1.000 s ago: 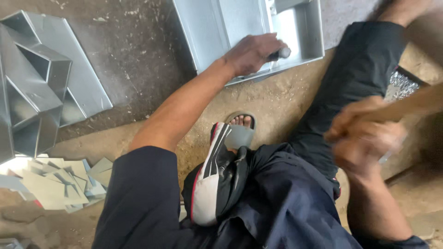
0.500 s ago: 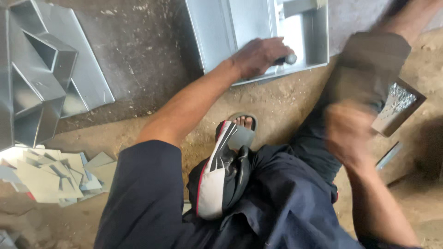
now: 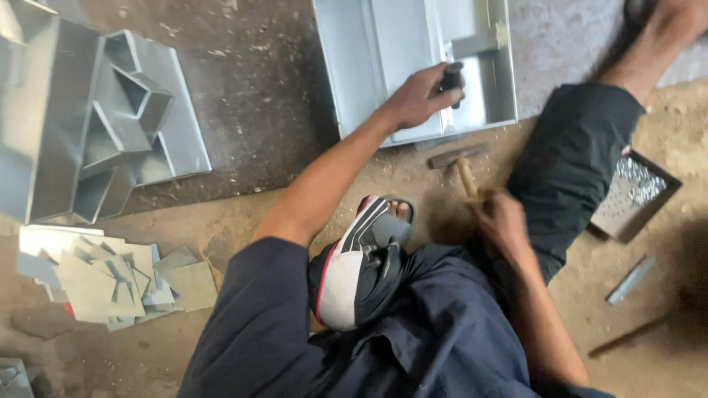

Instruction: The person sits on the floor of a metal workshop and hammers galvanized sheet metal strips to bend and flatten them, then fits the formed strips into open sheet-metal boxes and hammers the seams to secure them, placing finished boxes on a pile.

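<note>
Left hand: your fingers were clamped on a dark punch, upper middle of the frame, set on the tray.
Right hand: blurred, your fingers were wrapped round the hammer handle, its head just below the tray's edge.
Lower left: metal offcuts on the floor.

Your work surface is a dusty brown earthen floor. On it lie a shallow grey sheet-metal tray, a stack of folded grey sheet-metal channels, a pile of flat grey metal offcuts, a small box of shiny fasteners, and a thin grey metal strip.
</note>
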Demonstrator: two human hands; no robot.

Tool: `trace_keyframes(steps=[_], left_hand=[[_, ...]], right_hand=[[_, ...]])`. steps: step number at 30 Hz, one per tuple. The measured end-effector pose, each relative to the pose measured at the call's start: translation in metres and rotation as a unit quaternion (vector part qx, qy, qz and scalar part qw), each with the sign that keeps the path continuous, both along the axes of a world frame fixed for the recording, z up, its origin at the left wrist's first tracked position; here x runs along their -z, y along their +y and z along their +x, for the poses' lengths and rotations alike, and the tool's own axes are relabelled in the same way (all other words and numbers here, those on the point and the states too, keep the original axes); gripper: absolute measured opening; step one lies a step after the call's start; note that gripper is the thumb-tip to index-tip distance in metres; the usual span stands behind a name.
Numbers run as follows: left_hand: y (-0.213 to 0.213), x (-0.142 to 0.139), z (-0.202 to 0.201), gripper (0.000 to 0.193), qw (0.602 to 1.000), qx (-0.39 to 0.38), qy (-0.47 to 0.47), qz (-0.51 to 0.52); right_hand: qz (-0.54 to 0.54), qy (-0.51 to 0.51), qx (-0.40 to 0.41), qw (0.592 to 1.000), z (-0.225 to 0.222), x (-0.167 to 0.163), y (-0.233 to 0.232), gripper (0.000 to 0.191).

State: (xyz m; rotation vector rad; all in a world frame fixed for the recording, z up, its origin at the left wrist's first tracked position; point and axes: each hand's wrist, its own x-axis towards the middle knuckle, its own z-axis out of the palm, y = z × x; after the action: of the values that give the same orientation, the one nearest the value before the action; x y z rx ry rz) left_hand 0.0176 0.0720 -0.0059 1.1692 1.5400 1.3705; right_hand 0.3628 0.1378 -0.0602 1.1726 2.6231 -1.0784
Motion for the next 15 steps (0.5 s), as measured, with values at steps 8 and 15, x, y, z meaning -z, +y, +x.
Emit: trace_keyframes(steps=[8,15], left_hand=[[-0.106,-0.059,0.025,0.021,0.957,-0.072,0.278,-0.05],[-0.139,-0.056,0.03,0.028,0.852,-0.11,0.511,-0.031]], right_hand=[[0.272,0.082,0.129,0.95,0.104,0.01,0.151,0.021],[0.264,0.055,0.151,0.951,0.107,0.039,0.14,0.023]])
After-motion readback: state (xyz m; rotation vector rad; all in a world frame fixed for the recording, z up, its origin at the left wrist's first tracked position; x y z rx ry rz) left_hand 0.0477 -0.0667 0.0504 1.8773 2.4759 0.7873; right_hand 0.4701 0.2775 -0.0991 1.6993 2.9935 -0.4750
